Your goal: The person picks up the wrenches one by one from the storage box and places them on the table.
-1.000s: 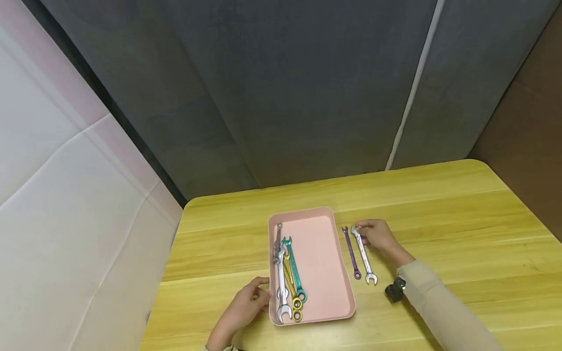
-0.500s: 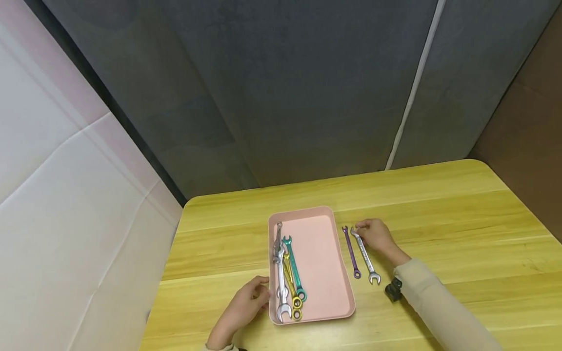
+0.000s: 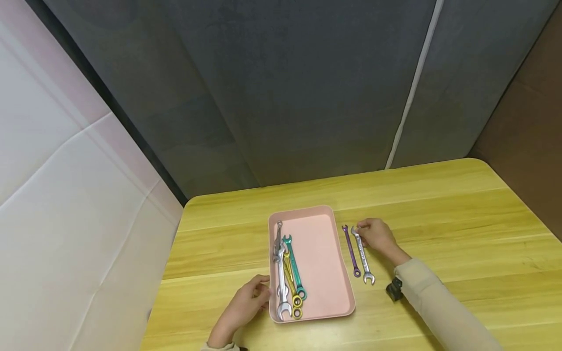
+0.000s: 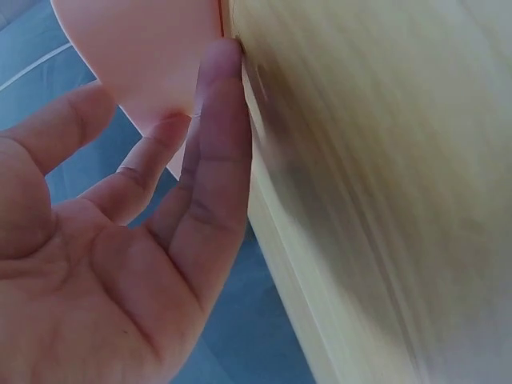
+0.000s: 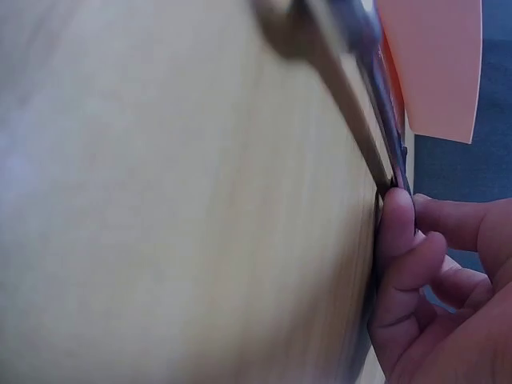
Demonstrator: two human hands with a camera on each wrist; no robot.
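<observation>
The right hand (image 3: pixel 375 235) pinches the far end of the silver wrench (image 3: pixel 362 255), which lies flat on the worktop (image 3: pixel 461 229), long axis running near-to-far, just beside the purple wrench (image 3: pixel 351 252) and right of the pink tray (image 3: pixel 322 263). The left hand (image 3: pixel 246 304), fingers relaxed, touches the tray's near left edge. Bare worktop extends rightward.

Silver wrench (image 3: pixel 362 254) lay flat on the table, open end nearest, far end pinched by the right hand (image 3: pixel 376 236), beside a purple wrench (image 3: pixel 351 252).
</observation>
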